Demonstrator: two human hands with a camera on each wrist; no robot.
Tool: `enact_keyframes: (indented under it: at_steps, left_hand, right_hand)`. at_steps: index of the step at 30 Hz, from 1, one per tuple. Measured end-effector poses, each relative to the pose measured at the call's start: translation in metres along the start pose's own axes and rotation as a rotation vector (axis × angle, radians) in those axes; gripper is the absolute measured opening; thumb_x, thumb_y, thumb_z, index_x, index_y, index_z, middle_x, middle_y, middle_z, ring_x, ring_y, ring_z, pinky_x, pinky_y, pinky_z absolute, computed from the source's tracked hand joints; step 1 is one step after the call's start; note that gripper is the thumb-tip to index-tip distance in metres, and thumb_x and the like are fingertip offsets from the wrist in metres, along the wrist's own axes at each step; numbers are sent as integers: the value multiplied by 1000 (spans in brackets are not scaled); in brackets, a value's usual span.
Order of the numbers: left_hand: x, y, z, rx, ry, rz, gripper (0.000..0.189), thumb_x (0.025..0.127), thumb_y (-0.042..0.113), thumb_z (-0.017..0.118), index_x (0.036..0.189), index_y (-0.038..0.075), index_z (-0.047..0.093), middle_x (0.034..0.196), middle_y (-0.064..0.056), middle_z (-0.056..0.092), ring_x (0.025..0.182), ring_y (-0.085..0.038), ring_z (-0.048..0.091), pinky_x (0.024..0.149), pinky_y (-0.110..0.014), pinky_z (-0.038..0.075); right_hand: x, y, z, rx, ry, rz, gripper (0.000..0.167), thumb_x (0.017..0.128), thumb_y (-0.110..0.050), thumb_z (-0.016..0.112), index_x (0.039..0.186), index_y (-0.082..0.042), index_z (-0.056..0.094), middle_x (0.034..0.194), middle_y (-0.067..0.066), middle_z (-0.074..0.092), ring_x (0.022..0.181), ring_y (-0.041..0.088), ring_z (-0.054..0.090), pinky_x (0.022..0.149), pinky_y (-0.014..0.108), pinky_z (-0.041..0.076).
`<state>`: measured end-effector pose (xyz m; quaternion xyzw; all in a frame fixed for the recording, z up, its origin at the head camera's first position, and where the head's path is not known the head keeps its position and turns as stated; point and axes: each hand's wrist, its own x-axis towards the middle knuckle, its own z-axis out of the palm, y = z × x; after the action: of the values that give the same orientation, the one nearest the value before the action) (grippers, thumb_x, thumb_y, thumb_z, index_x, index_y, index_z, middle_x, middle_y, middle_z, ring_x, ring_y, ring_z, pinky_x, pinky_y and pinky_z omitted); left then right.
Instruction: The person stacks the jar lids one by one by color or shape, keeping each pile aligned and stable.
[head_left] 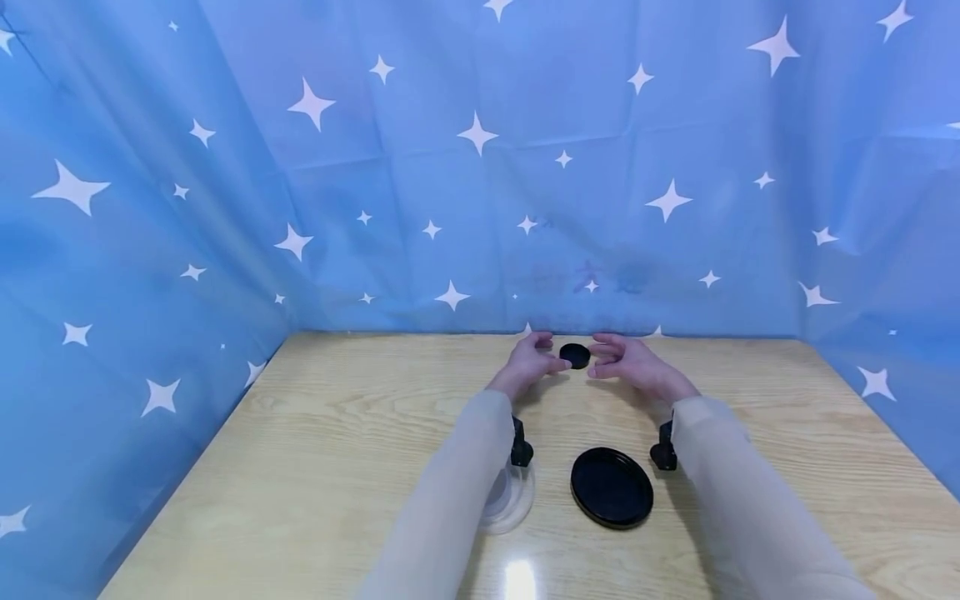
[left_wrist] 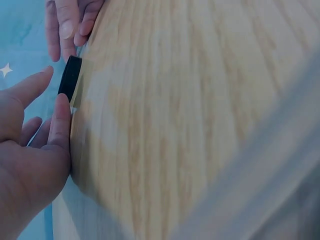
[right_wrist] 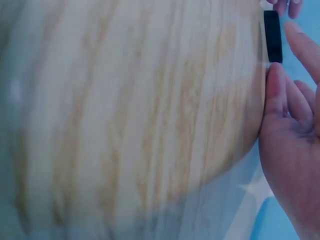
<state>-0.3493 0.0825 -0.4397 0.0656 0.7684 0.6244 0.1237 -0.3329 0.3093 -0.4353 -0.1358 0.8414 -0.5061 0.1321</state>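
Observation:
A small round black lid (head_left: pixel 575 356) is near the far edge of the table, between the two hands. My left hand (head_left: pixel 529 360) is on its left side, fingers spread and loosely bent; in the left wrist view a fingertip is at the edge of the black lid (left_wrist: pixel 70 77). On the other side my right hand (head_left: pixel 633 364) has its thumb and fingers apart, pointing toward the lid. The right wrist view has the black lid (right_wrist: pixel 273 37) just beyond that hand's fingertips. Whether the fingertips touch it is hard to tell.
A larger round black lid (head_left: pixel 612 488) lies on the wooden table (head_left: pixel 337 467) between the forearms. Left of it is a translucent round piece (head_left: pixel 517 512), partly hidden by the left sleeve. A blue star-patterned cloth (head_left: pixel 480 183) hangs behind the table and along both sides.

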Motion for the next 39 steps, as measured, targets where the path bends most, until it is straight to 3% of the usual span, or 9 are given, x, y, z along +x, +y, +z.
enact_keyframes:
  at_steps: [6,13,19,23,30,39]
  left_hand:
    - [0,5,-1,-16,-40,-20,66,90,4,78,149,4,49,140,-11,58,123,-27,59,99,-37,51]
    - [1,0,-2,27,-39,8,63,88,3,80,145,3,53,132,-10,62,120,-27,59,102,-37,49]
    - [0,-1,-2,113,-56,43,56,85,0,82,136,0,60,122,-10,66,111,-22,62,96,-32,51]
    - [-3,2,-1,167,-72,67,55,83,-1,83,133,-1,62,119,-11,67,107,-20,62,94,-28,52]
    - [-4,4,1,167,-76,51,54,81,-3,84,130,-1,64,114,-9,68,102,-18,63,93,-29,52]
    - [-5,5,0,233,-85,61,48,81,-1,85,126,1,68,108,-4,69,101,-15,63,91,-26,52]
  right_hand:
    - [1,-1,-2,-3,-15,-4,82,98,-10,71,161,1,20,158,29,34,134,45,48,112,55,38]
    - [-2,-2,3,20,-14,0,79,98,-9,70,161,1,23,156,28,38,139,44,42,113,56,37]
    - [-3,0,6,12,6,10,74,99,-9,68,160,1,27,154,29,40,137,43,43,111,54,40]
    - [-2,1,7,-23,37,8,71,97,-9,72,156,4,34,148,28,47,132,41,47,108,49,43]
    - [-1,0,10,-106,62,-1,66,93,-10,77,147,9,46,132,23,56,116,32,54,96,35,47]
    - [-2,-5,15,-170,68,-1,61,91,-14,79,143,7,54,121,18,61,103,25,55,88,34,49]
